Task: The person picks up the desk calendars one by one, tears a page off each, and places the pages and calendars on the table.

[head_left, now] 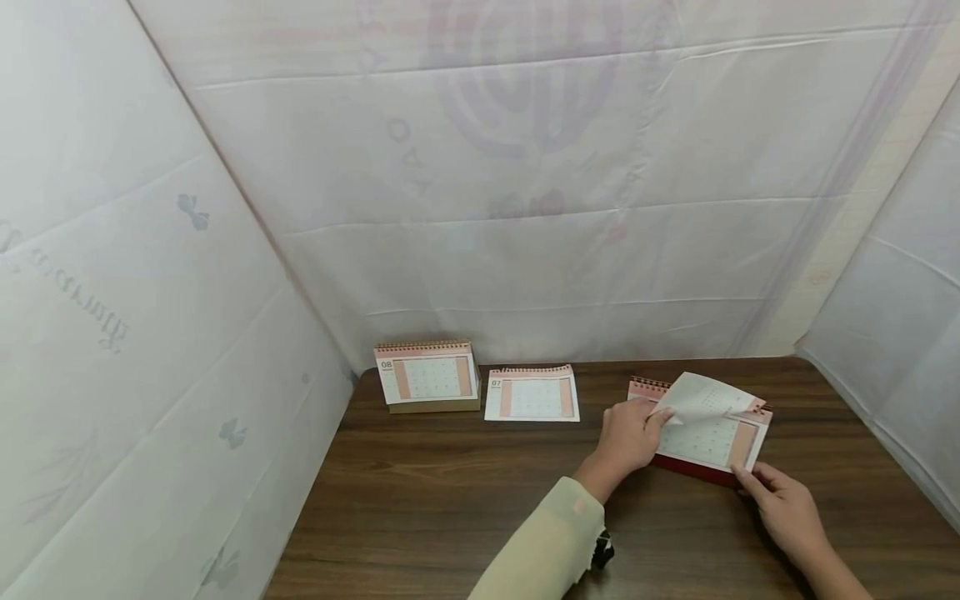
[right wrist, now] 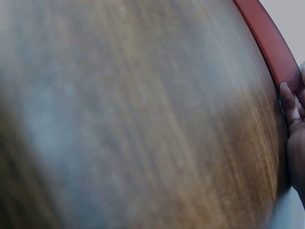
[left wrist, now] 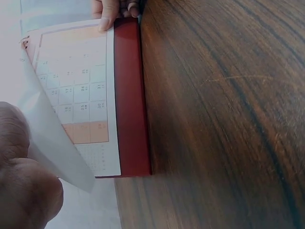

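A spiral-bound desk calendar (head_left: 693, 443) with a dark red base (left wrist: 129, 102) stands at the right of the table. My left hand (head_left: 628, 433) pinches a loose-lying page (head_left: 701, 396) between thumb and fingers. That page is lifted and folded back, partly pulled from the coil at the top right. In the left wrist view, the left hand (left wrist: 26, 171) and the raised page cover part of the printed grid beneath. My right hand (head_left: 783, 504) grips the calendar's lower right corner, thumb on the front sheet. The right wrist view catches the right hand (right wrist: 296, 133) against the red base (right wrist: 274, 45).
A second desk calendar (head_left: 431, 375) marked 08 stands upright at the back left. Beside it a detached sheet (head_left: 532, 394) marked 07 lies flat on the brown wooden table (head_left: 435, 492). Pale printed cloth walls (head_left: 480, 250) enclose the table at the back and sides.
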Demonstrator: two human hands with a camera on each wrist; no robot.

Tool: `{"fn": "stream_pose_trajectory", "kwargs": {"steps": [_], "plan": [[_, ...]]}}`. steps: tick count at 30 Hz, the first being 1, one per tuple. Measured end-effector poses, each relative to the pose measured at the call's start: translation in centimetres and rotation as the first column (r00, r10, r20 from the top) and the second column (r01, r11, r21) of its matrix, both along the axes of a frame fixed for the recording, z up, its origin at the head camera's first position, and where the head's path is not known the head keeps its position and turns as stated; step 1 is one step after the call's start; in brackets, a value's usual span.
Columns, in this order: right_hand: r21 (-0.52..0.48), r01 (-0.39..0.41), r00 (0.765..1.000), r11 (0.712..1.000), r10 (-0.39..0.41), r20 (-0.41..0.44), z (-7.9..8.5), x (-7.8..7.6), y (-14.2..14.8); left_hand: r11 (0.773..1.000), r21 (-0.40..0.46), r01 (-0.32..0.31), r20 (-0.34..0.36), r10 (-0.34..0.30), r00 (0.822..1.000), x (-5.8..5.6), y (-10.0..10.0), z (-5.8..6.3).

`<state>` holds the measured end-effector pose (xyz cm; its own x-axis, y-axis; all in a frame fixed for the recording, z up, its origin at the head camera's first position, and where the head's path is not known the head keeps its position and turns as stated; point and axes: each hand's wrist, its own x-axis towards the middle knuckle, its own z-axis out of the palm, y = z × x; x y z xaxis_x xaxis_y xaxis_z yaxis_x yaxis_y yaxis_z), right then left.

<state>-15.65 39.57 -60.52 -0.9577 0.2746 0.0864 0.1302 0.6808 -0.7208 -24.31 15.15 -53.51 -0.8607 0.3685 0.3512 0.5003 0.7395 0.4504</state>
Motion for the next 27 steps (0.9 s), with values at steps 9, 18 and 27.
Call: {"fn": "stream_pose_trajectory", "kwargs": {"steps": [9, 18, 27], "plan": [[-0.003, -0.007, 1.0, 1.0, 0.007, 0.013, 0.0, 0.2, 0.0, 0.999, 0.047, -0.01, 0.076, 0.006, 0.997, 0.2, 0.0, 0.5], [0.011, -0.012, 0.999, 1.0, 0.012, 0.036, 0.1, 0.1, 0.3, 0.984, 0.174, -0.035, 0.229, -0.006, 0.973, 0.4, -0.1, 1.1], [0.018, -0.019, 1.0, 1.0, 0.019, 0.02, 0.1, 0.0, 0.3, 0.924, 0.365, -0.115, 0.327, -0.011, 0.945, 0.3, 0.5, 0.8]]}}
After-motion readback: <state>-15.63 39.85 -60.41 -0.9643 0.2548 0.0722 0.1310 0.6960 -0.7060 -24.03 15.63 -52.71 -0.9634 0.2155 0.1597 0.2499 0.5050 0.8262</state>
